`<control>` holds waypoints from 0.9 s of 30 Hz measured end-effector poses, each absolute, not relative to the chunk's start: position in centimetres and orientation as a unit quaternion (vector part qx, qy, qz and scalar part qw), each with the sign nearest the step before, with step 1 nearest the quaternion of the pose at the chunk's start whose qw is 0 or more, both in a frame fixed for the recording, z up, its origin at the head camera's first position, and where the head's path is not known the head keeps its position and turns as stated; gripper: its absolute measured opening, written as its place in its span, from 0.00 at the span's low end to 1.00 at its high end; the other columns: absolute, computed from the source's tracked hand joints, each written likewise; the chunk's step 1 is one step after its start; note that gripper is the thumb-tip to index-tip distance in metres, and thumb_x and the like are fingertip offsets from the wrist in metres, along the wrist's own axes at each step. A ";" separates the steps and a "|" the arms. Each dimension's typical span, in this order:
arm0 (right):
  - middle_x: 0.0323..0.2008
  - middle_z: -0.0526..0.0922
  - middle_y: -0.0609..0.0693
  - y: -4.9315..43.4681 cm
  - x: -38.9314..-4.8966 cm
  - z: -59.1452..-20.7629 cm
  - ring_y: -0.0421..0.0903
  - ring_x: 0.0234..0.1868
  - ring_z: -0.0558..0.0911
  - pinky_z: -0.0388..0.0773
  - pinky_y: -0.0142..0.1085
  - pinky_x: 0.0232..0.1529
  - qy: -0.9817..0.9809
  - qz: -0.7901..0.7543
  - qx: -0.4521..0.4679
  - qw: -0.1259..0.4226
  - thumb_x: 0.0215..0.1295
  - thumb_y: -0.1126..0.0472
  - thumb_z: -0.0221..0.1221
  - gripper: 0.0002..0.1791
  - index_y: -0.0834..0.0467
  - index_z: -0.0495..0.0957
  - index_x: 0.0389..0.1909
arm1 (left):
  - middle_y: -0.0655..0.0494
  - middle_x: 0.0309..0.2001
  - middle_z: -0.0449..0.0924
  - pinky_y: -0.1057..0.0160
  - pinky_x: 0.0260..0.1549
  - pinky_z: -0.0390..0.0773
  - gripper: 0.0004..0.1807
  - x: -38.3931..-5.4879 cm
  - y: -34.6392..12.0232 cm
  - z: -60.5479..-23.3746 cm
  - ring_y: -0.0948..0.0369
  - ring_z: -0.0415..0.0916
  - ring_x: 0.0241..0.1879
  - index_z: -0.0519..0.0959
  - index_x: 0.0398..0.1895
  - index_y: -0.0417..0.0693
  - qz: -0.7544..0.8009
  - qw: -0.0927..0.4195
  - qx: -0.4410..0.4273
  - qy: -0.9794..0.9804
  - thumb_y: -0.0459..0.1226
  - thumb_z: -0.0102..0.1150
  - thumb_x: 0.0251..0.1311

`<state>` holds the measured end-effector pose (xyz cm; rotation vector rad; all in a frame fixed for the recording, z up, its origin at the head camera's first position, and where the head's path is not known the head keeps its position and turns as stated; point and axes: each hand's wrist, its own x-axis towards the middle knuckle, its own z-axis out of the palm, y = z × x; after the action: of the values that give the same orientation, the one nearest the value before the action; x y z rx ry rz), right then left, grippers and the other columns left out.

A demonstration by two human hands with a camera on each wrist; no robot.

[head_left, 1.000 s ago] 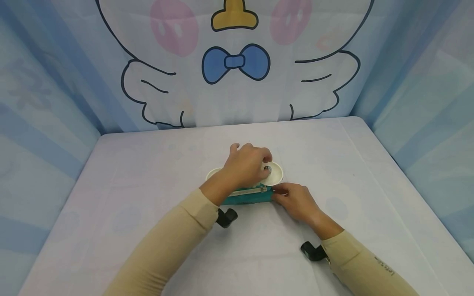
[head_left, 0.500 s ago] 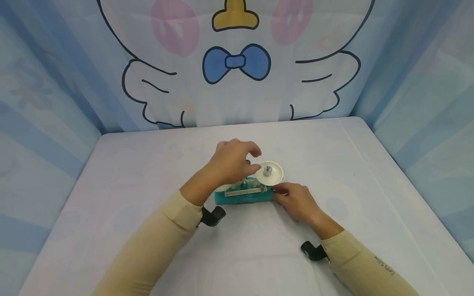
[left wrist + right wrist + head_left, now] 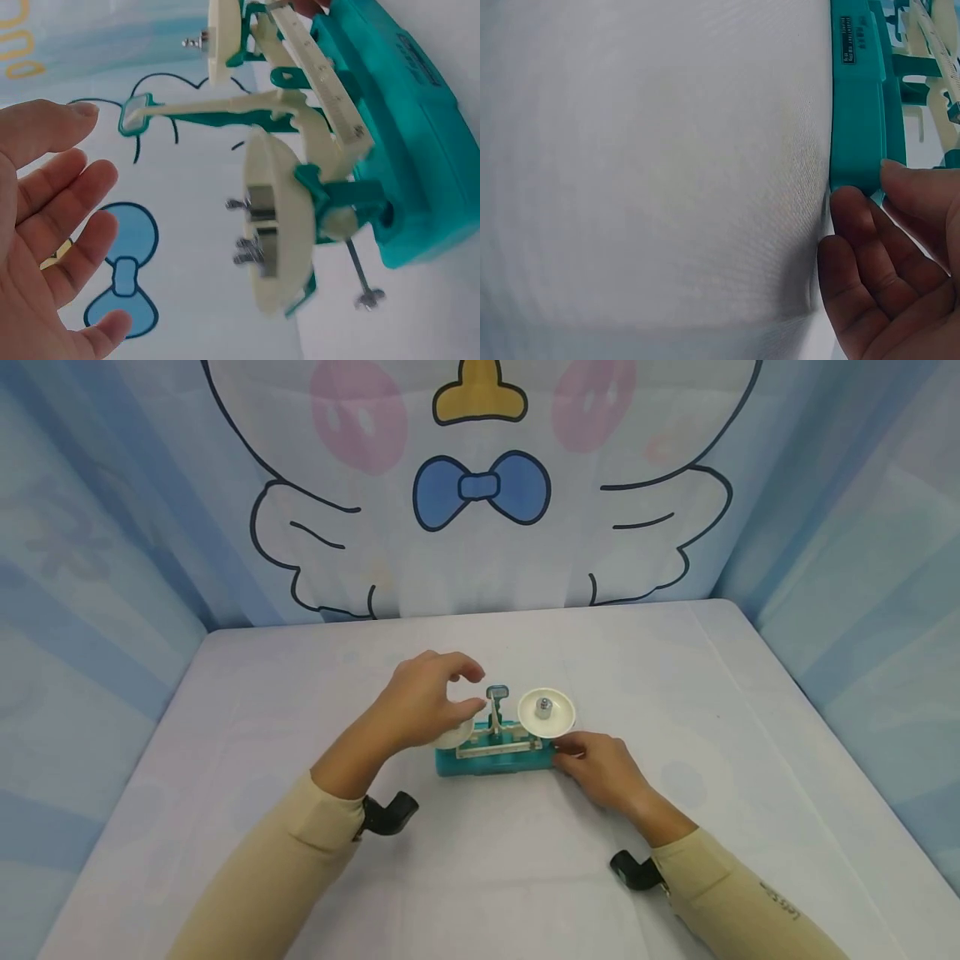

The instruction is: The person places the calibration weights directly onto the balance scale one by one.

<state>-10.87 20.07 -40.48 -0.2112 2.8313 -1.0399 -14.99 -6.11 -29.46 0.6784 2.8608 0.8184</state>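
A balance scale with a teal base [image 3: 491, 765] stands on the table. On its right pan [image 3: 561, 722] sits one small metal weight [image 3: 543, 708]. The left wrist view shows two metal weights, an upper one [image 3: 262, 202] and a lower one [image 3: 267, 252], on the left pan [image 3: 294, 210]. My left hand [image 3: 423, 703] hovers by that pan, fingers loosely bent and holding nothing; it partly hides the pan in the head view. At the base's right end my right hand [image 3: 600, 770] pinches the teal edge between thumb and fingers.
White cloth covers the table [image 3: 525, 860]. A patterned curtain [image 3: 480, 560] hangs behind it and along both sides. The scale's upright pointer [image 3: 495, 710] rises between the pans. A thin adjusting screw [image 3: 367, 298] sticks out at the beam's left end.
My left hand has drawn away from the right pan and moved left past the pointer, uncovering the weight there. My right hand has stayed at the base's right end.
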 end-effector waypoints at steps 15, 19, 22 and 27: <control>0.48 0.86 0.56 20.2 -10.7 -40.4 0.52 0.47 0.85 0.80 0.49 0.48 0.935 -0.343 -0.065 0.062 0.68 0.60 0.61 0.17 0.64 0.82 0.54 | 0.48 0.51 0.81 0.48 0.48 0.78 0.20 -12.8 -11.2 -32.5 0.49 0.74 0.53 0.80 0.55 0.45 0.321 0.045 0.153 0.934 0.42 0.68 0.62; 0.47 0.86 0.57 20.3 -10.6 -40.4 0.52 0.46 0.85 0.80 0.49 0.47 0.935 -0.343 -0.065 0.064 0.68 0.59 0.61 0.18 0.64 0.81 0.55 | 0.48 0.51 0.81 0.48 0.48 0.78 0.19 -12.3 -12.2 -33.3 0.50 0.75 0.53 0.80 0.54 0.45 0.324 0.043 0.137 0.935 0.41 0.68 0.62; 0.47 0.86 0.57 20.4 -10.4 -40.3 0.52 0.45 0.85 0.81 0.48 0.46 0.934 -0.344 -0.063 0.069 0.68 0.58 0.62 0.20 0.64 0.80 0.56 | 0.47 0.52 0.81 0.48 0.48 0.78 0.20 -11.9 -12.8 -33.8 0.50 0.75 0.54 0.79 0.55 0.44 0.324 0.044 0.125 0.937 0.41 0.68 0.62; 0.46 0.86 0.56 21.0 -10.0 -39.8 0.50 0.43 0.86 0.82 0.45 0.43 0.937 -0.335 -0.064 0.074 0.68 0.55 0.62 0.21 0.64 0.80 0.57 | 0.46 0.52 0.80 0.47 0.47 0.78 0.20 -11.2 -13.8 -34.3 0.48 0.75 0.53 0.79 0.55 0.44 0.323 0.046 0.105 0.939 0.41 0.67 0.62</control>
<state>-9.96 20.99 -39.76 -0.1921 2.8119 -1.0068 -11.23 -13.76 -34.32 0.3215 2.8682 0.9852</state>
